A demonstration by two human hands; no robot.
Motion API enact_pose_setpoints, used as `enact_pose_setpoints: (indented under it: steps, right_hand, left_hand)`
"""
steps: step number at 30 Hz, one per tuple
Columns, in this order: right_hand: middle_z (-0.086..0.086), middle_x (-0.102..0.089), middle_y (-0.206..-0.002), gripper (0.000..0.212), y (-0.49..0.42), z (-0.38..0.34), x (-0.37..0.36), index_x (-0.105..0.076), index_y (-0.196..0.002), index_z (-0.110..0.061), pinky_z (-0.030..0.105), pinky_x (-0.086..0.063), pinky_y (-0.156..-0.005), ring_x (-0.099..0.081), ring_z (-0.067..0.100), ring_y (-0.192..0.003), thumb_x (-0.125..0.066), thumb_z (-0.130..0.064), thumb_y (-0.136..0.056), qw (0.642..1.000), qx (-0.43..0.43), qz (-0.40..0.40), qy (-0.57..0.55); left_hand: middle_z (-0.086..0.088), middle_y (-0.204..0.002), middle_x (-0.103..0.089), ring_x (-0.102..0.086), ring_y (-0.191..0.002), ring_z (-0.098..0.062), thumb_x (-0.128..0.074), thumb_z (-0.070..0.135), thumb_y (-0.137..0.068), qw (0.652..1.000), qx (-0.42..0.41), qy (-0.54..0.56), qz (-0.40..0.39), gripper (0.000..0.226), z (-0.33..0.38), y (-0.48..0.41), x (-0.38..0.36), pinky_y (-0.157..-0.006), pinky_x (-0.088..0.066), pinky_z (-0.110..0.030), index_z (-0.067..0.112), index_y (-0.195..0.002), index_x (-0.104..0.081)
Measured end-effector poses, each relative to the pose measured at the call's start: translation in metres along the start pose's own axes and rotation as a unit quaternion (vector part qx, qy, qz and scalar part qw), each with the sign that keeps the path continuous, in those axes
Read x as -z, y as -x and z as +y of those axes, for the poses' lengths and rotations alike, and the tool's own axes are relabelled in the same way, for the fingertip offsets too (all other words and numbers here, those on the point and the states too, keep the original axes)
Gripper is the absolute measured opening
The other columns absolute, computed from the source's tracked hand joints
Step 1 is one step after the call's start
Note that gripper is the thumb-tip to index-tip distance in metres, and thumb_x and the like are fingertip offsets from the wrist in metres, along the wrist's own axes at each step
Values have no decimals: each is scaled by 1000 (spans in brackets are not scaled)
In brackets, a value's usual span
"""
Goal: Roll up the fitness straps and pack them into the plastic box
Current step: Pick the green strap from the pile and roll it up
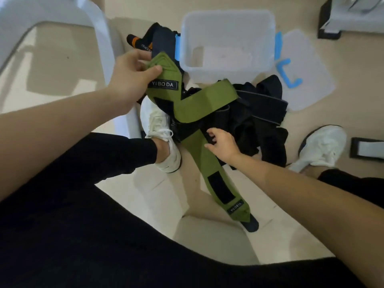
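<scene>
Head view: my left hand [133, 77] pinches the pointed end of the green strap [199, 104] between thumb and fingers, holding it up just beside the plastic box [187, 48]. The box sits open and bare on the floor, its lid [307, 80] lying to its right. My right hand [222, 146] is well apart from the left, lower down, with fingers curled at the edge of the green webbing where it crosses the black straps [264, 113]. I cannot tell whether it grips anything. The green strap is unrolled, doubled back on itself, and a green length trails across the floor toward me. I cannot tell if that is the same piece.

My read is that rolling has not begun. The risk is the tangle, since lifting further could drag the black heap along. The dark fastening patches may snag neighbouring webbing, and a roll started on a folded length would likely come out loose and crooked.
</scene>
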State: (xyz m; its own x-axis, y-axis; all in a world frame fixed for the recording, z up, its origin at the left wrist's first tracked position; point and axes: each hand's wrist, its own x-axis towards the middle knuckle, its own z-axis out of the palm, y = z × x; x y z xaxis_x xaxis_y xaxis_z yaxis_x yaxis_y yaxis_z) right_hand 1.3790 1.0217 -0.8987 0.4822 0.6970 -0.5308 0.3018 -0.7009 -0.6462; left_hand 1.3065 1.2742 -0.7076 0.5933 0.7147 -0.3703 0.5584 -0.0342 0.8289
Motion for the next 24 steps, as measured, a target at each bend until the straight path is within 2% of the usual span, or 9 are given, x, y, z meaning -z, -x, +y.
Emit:
enact_pose_setpoints:
  steps: [2, 5, 7, 9, 11, 13, 16, 21, 24]
  right_hand:
    - [10, -52, -144, 77, 6, 6, -16, -37, -152, -13, 40, -44, -110, -49, 28, -132, -77, -24, -88, 999, 11, -15, 35]
    - [10, -47, -146, 91, 4, 12, -31, -27, -157, -14, 40, -41, -111, -41, 29, -136, -80, -27, -85, 997, 8, -7, 75]
    - [7, -56, -127, 83, -3, 12, -37, -34, -153, -13, 41, -46, -104, -47, 27, -125, -80, -24, -85, 999, -1, 12, 40]
    - [2, -57, -105, 63, -11, 8, -37, -48, -142, -11, 44, -49, -95, -53, 24, -108, -77, -18, -87, 1000, 0, 24, 5]
    - [1, -55, -100, 47, -12, 7, -31, -56, -132, -12, 46, -52, -89, -57, 21, -92, -74, -13, -89, 1000, 5, 13, -24]
    - [1, -59, -102, 46, 2, 11, -25, -58, -132, -16, 40, -55, -84, -61, 20, -82, -73, -13, -89, 999, 21, -33, -35]
    - [-1, -62, -102, 51, 46, 39, -18, -58, -133, -19, 34, -56, -81, -64, 16, -79, -79, -21, -86, 994, 31, -101, -6]
    - [-1, -64, -109, 64, 110, 107, -15, -58, -133, -17, 35, -55, -88, -63, 17, -94, -86, -30, -77, 991, -17, -116, 58]
    - [2, -64, -108, 65, 128, 126, -26, -59, -131, -14, 34, -53, -90, -62, 21, -95, -88, -24, -75, 989, -54, -134, 34]
  left_hand:
    - [8, -83, -68, -71, -70, 2, -71, 15, -95, 1000, 0, -4, 3, 20, 0, -5, 1, -64, -55, -17, 19, -110, -59]
    - [7, -85, -69, -71, -72, 0, -72, 16, -94, 1000, 2, -10, -7, 17, 0, -7, 0, -65, -55, -19, 24, -103, -61]
    - [6, -85, -69, -72, -71, -1, -72, 14, -94, 1000, -2, -9, -12, 17, 0, -7, -1, -65, -55, -19, 26, -99, -61]
    - [4, -86, -69, -72, -72, -1, -72, 14, -95, 1000, -6, -11, -21, 17, 1, -7, -1, -65, -55, -19, 26, -98, -60]
    - [3, -88, -70, -73, -75, -4, -72, 16, -94, 999, -7, -15, -29, 16, 1, -6, -1, -67, -56, -20, 26, -99, -60]
    - [-3, -96, -72, -74, -83, -10, -74, 20, -93, 999, -9, -28, -44, 17, -2, -6, -1, -71, -58, -23, 21, -105, -62]
    - [-8, -104, -71, -73, -89, -15, -74, 24, -92, 995, -12, -53, -79, 28, -12, -2, -5, -76, -59, -26, 18, -115, -59]
    - [3, -90, -68, -71, -87, -14, -76, 22, -91, 984, 8, -74, -160, 18, -32, 21, -26, -83, -60, -29, 31, -96, -61]
    - [5, -88, -68, -71, -90, -15, -75, 22, -91, 976, 12, -89, -197, 18, -39, 33, -36, -84, -59, -28, 33, -94, -61]
